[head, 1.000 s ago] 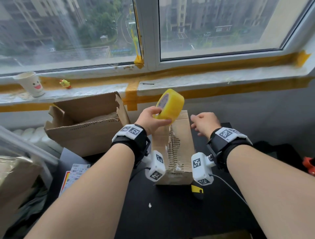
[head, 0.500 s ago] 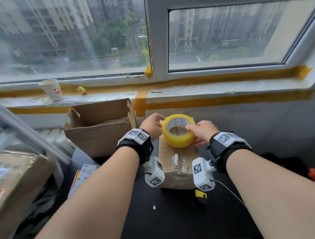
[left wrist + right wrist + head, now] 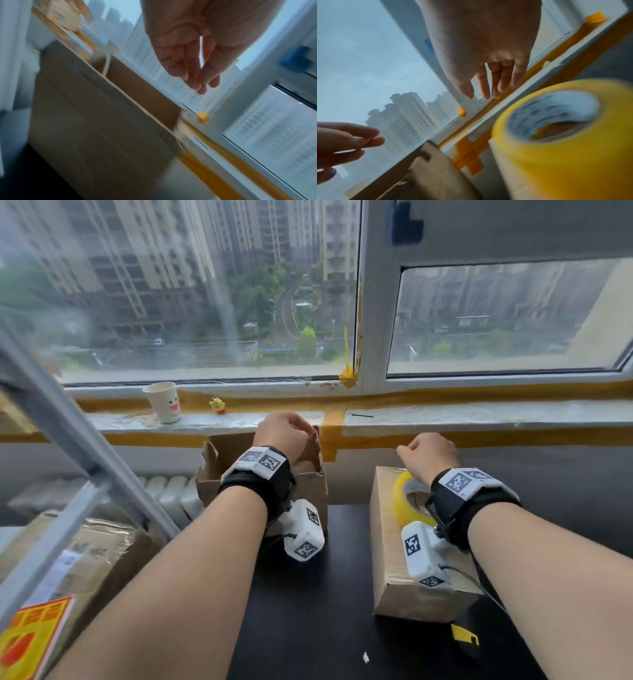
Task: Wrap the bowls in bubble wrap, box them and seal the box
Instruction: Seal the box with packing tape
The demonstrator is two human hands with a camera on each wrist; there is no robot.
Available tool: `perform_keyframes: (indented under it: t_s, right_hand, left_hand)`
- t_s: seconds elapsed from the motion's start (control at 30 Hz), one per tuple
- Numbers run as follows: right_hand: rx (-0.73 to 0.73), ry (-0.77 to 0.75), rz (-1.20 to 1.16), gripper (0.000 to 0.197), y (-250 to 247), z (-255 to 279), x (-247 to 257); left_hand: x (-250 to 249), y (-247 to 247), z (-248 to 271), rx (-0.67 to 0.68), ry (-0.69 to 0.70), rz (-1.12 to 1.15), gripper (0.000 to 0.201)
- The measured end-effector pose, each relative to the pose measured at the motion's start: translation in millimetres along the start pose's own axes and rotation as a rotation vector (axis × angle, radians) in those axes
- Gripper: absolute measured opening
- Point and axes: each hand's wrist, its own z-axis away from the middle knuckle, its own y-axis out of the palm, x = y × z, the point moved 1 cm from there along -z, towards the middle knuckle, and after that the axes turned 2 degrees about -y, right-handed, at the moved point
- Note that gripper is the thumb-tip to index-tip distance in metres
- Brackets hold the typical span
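Near, on the black desk (image 3: 308,628): closed cardboard box (image 3: 390,570) at right, clear tape shining along its top. Yellow tape roll (image 3: 402,501) lying flat on that lid, touching it, partly behind the right wrist. Right hand (image 3: 430,453) hovering just above and beyond the roll, fingers (image 3: 496,86) straight and loosely spread, nothing in the grip. Left hand (image 3: 286,434) over the second box (image 3: 260,481), an open one near the sill; fingers (image 3: 188,75) relaxed, slightly bent, grip empty.

Handling, as a guess: closed box stiff corrugated but light, contents breakable, so best taken by both long sides, low, no squeezing of the lid. Roll rigid, smooth on the outer face; thumb through the core gives the surer hold.

Further back: paper cup (image 3: 162,402) and small yellow toy (image 3: 216,405) on the windowsill (image 3: 479,416).

Hidden or unclear: bowls and bubble wrap not visible anywhere; open box interior masked by the left wrist; both wrist views motion-blurred; loose tape end impossible to locate; far end seam of closed box out of sight.
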Motion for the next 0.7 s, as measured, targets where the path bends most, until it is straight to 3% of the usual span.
perform_keyframes:
  t_s: [0.13, 0.23, 0.27, 0.33, 0.4, 0.43, 0.53, 0.7]
  right_hand:
    - [0.044, -0.077, -0.040, 0.043, 26, 4, 65]
    - [0.165, -0.045, -0.041, 0.057, 51, 4, 96]
    - [0.191, -0.034, -0.045, 0.056, 59, 5, 102]
    - [0.234, -0.017, -0.018, 0.044, 73, 10, 111]
    - [0.223, 0.011, 0.028, 0.022, 81, 13, 113]
    - [0.206, 0.034, 0.054, 0.016, 82, 14, 111]
    - [0.200, 0.099, 0.095, 0.010, 80, 16, 105]
    - [0.450, 0.193, 0.118, 0.005, 64, 24, 99]
  left_hand:
    - [52, -66, -31, -0.237, -0.081, -0.115, 0.027]
    - [95, -95, -42, -0.353, -0.256, -0.196, 0.037]
    - [108, -99, -45, -0.298, -0.337, -0.188, 0.043]
    - [130, -95, -49, -0.064, -0.418, -0.179, 0.048]
    - [141, -87, -50, 0.111, -0.380, -0.263, 0.027]
    - [143, -85, -50, 0.128, -0.350, -0.303, 0.016]
    - [145, -84, -52, 0.144, -0.300, -0.354, 0.012]
    - [141, -77, -51, 0.268, -0.299, -0.368, 0.019]
